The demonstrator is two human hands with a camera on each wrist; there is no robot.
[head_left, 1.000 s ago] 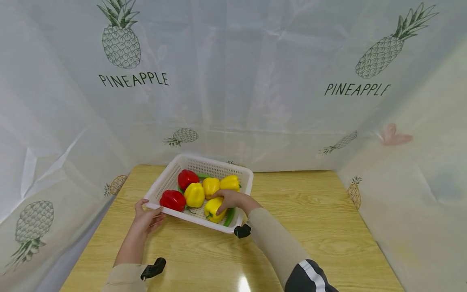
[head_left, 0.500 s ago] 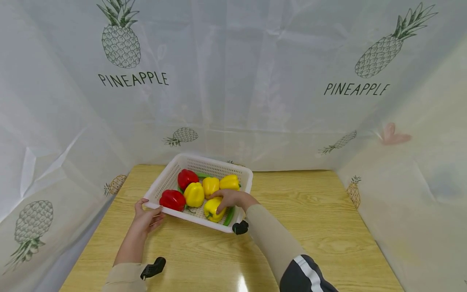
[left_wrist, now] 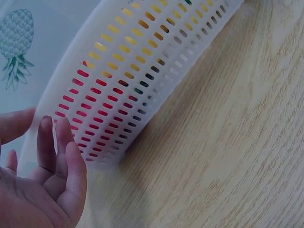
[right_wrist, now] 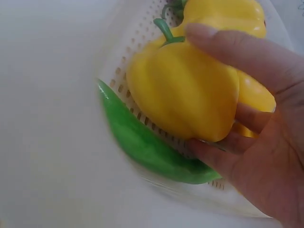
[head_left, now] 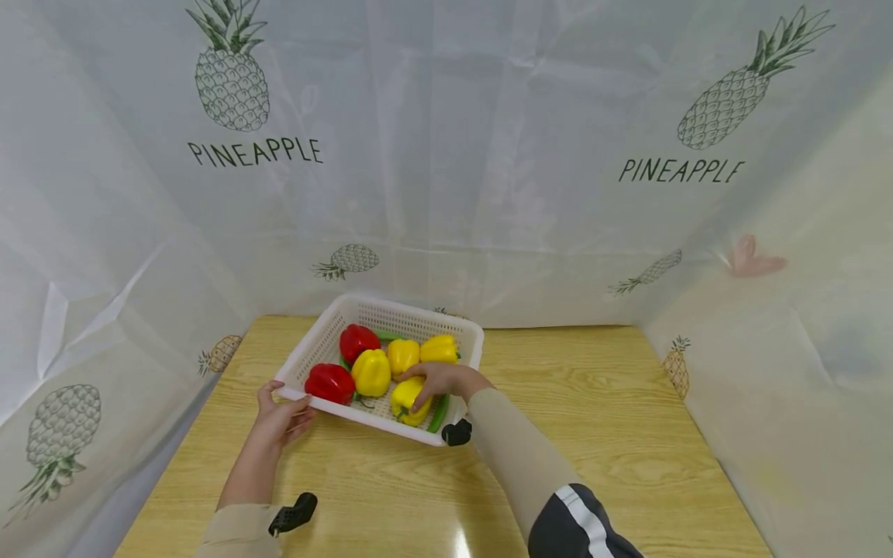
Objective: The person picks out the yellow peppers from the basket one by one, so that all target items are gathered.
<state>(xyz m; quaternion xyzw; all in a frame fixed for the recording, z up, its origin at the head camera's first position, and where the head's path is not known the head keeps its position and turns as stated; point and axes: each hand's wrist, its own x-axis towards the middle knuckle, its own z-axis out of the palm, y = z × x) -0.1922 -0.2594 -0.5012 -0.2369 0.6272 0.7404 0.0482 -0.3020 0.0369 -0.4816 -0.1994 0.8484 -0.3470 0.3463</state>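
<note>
A white slotted plastic basket (head_left: 418, 304) sits at an angle on the table, with red and yellow bell peppers and green chili peppers inside. My left hand (head_left: 277, 418) holds its near left corner. In the left wrist view, the thumb lies over the rim and the fingers (left_wrist: 76, 175) are against the outer wall. Inside the basket, my right hand (head_left: 443, 380) grips the front yellow bell pepper (right_wrist: 180, 90), thumb on one side and fingers round the other. A green chili pepper (right_wrist: 147, 147) lies close beside it. Two red bell peppers, one of them the near red pepper (head_left: 330, 384), are at the left.
Several other yellow bell peppers, such as the middle one (head_left: 371, 373), crowd next to the right hand. The wooden table (head_left: 572, 403) stretches right and forward of the basket. A pineapple-print sheet (head_left: 488, 194) hangs behind and along both sides.
The right forearm has shifted slightly left. Both hands, the basket and the peppers look almost the same as before.
</note>
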